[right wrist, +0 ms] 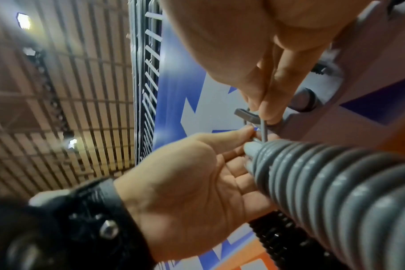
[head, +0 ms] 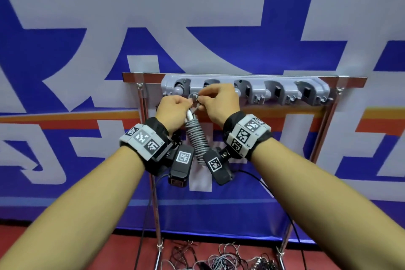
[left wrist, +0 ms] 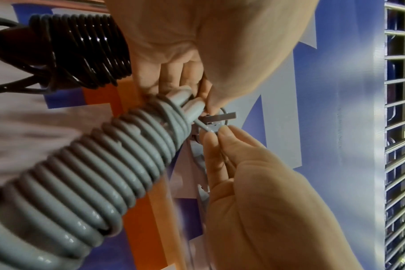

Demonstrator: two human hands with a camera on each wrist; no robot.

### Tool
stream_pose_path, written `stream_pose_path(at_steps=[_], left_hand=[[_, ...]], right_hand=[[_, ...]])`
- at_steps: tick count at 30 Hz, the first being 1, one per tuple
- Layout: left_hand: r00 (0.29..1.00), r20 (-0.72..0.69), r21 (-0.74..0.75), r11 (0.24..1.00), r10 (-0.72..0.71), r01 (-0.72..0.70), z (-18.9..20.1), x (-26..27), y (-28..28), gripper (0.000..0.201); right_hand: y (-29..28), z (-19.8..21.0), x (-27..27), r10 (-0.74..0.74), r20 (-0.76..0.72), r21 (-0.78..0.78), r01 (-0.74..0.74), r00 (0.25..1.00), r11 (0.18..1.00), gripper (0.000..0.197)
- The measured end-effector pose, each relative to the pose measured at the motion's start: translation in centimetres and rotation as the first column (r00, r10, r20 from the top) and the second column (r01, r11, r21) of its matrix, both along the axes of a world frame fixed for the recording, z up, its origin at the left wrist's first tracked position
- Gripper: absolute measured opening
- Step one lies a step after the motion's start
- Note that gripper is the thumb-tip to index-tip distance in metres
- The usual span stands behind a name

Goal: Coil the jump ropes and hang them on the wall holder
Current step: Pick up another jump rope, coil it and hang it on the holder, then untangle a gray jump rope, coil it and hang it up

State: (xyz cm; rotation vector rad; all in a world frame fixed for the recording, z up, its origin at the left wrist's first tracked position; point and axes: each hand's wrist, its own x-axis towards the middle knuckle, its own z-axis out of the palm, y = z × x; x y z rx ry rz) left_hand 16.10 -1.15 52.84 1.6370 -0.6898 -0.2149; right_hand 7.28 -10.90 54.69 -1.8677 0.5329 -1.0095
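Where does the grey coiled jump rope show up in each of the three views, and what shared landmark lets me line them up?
Head: grey jump rope hangs at centre, below the wall holder.
Left wrist: grey jump rope runs diagonally from lower left to centre.
Right wrist: grey jump rope fills the lower right.
Landmark: the wall holder; its hook sits at the rope's top end in both wrist views.

- A grey plastic wall holder point(head: 258, 91) with five slots in a row is fixed along the top bar of a metal frame point(head: 135, 77), which stands against a blue-and-white banner point(head: 219, 17).
- A grey coiled jump rope point(head: 196, 138) dangles below the holder's left end, its cord loop at a small hook point(head: 194, 96).
- A black coiled rope point(left wrist: 81, 49) is just beside it, further left.
- Loose ropes point(head: 221, 258) lie tangled on the red floor point(head: 109, 254) between the frame's feet.
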Motion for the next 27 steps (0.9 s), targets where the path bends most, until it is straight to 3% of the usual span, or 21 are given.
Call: stream_pose_path(at_steps=[4, 8, 11, 14, 17, 22, 27], left_hand=[[0.999, -0.044, 0.027, 0.999, -0.020, 0.021, -0.8, -0.4, -0.1, 0.026], [0.998, 0.059, 0.043, 0.998, 0.034, -0.037, -1.1, -0.3, 0.0, 0.010], [0.989, 0.110, -0.029, 0.995, 0.103, -0.100, -1.6, -1.3, 1.3, 0.014], [0.950, 0.240, -0.191, 0.969, 0.200, -0.156, -2.8, -3.4, 3.0, 0.012], [0.949, 0.287, -0.169, 0.982, 0.128, -0.082, -5.8, -5.3, 3.9, 0.011], [0.998, -0.054, 0.087, 0.995, -0.041, 0.046, -15.1, -7.5, 3.9, 0.019], [0.937, -0.321, 0.378, 0.889, -0.136, 0.258, -26.1, -8.8, 3.6, 0.017]], right_hand=[[0.1, -0.8, 0.5, -0.092, -0.089, -0.160, 0.077, 0.992, 0.984, 0.010], [-0.1, -0.7, -0.1, -0.070, -0.151, -0.238, 0.033, 0.986, 0.971, 0.012], [0.2, -0.9, -1.7, -0.086, -0.174, -0.321, 0.026, 0.981, 0.947, 0.010], [1.2, -2.3, -3.7, 0.050, -0.187, -0.223, -0.092, 0.981, 0.971, 0.010], [2.5, -5.3, -5.2, 0.281, -0.228, -0.021, -0.293, 0.932, 0.956, 0.009], [2.6, -14.8, -6.7, 0.369, -0.406, 0.161, -0.333, 0.836, 0.929, 0.008], [0.9, -27.0, -9.3, 0.432, -0.599, 0.346, -0.269, 0.674, 0.899, 0.014]])
